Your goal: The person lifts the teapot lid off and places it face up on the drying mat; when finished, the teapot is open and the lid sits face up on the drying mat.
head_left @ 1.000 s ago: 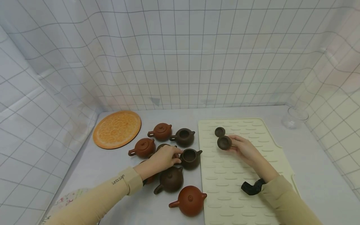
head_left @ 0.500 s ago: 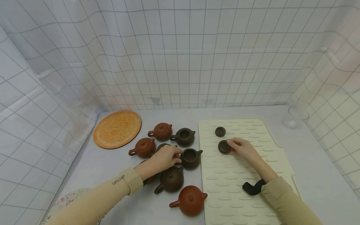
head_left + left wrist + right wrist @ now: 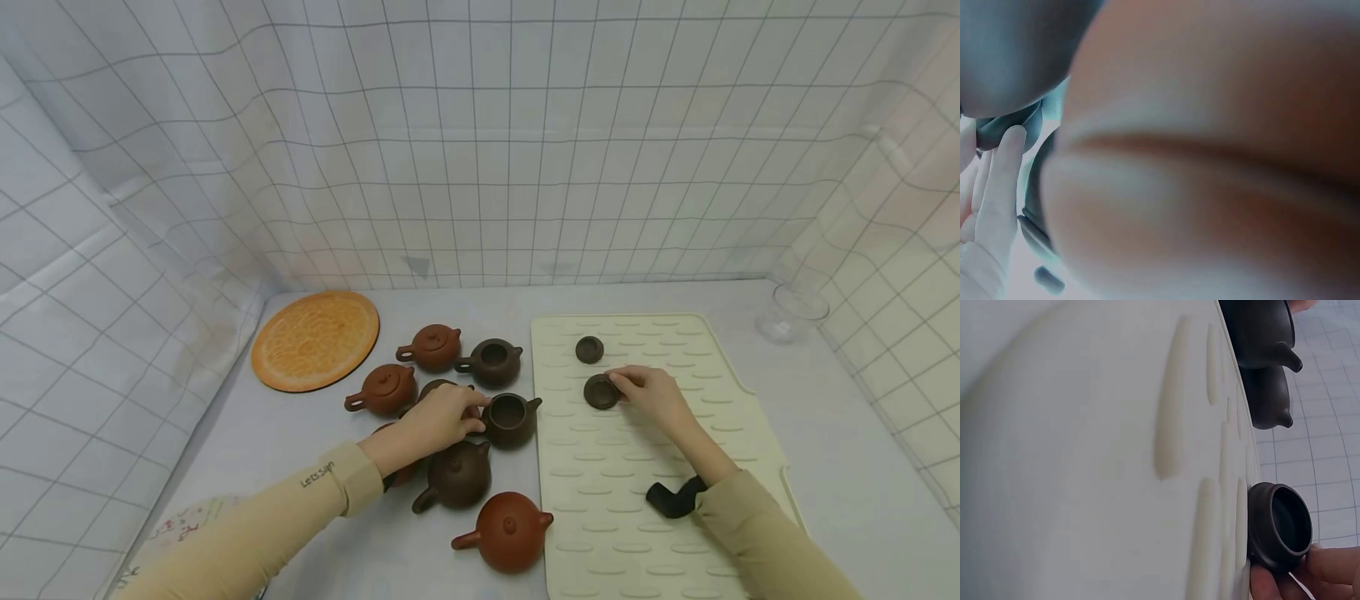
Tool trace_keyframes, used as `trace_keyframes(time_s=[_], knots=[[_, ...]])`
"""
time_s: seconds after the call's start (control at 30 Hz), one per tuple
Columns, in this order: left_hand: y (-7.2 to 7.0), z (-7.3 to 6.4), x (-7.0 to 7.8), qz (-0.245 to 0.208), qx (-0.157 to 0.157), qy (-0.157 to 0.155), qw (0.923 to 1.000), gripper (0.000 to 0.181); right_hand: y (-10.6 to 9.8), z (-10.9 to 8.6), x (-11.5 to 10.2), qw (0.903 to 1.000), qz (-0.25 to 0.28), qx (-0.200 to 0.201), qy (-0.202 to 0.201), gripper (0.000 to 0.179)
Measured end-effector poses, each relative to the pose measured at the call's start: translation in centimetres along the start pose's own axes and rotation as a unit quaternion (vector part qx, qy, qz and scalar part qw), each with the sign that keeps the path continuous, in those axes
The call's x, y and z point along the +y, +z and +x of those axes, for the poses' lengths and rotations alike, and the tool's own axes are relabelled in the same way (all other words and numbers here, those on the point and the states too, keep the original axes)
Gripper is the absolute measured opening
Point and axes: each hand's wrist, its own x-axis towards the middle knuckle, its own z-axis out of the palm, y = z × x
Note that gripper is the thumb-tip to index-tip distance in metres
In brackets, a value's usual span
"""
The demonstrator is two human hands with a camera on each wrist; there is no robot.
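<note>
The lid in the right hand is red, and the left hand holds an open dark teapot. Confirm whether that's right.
Not quite. The lid in the right hand is dark brown, not red, as the head view shows. The left hand does hold an open dark teapot.

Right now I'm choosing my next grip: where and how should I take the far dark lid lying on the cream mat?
Probably pinch the far lid by its rim, coming from your right, as the right hand does with the near lid. It seems hollow side up, rim exposed; no knob shows.
</note>
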Motion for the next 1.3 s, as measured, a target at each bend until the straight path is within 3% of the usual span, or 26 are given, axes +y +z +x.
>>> trace_keyframes(time_s=[0.2, 0.37, 0.57, 0.73, 0.87, 1.07, 1.3], knots=[[-0.4, -0.4, -0.1, 0.006, -0.008, 0.005, 0.9999, 0.035, -0.2, -0.3, -0.1, 0.9998, -0.017, 0.004, -0.008, 0.039], [-1.7, -1.5, 0.3, 0.009, -0.004, 0.023, 0.9997, 0.038, -0.6, -0.7, -0.2, 0.9994, -0.025, 0.013, -0.021, 0.040], [-3.0, -4.7, 0.2, 0.020, 0.029, 0.051, 0.9980, 0.038, -0.6, -1.5, -1.9, 0.9972, -0.018, 0.030, -0.066, 0.035], [-2.7, -7.9, -0.4, -0.005, 0.054, 0.032, 0.9980, 0.038, 0.0, -2.3, -4.7, 0.9888, -0.005, 0.034, -0.145, 0.026], [-1.9, -9.9, -0.8, -0.028, 0.070, 0.013, 0.9971, 0.039, 0.8, -2.6, -6.9, 0.9767, 0.005, 0.008, -0.214, 0.022], [0.1, -11.8, -0.8, -0.061, 0.098, -0.024, 0.9930, 0.043, 2.5, -2.8, -9.8, 0.9556, 0.016, -0.075, -0.285, 0.023], [2.8, -12.7, -0.3, -0.099, 0.130, -0.061, 0.9847, 0.047, 4.9, -2.6, -12.8, 0.9141, -0.001, -0.168, -0.369, 0.023]])
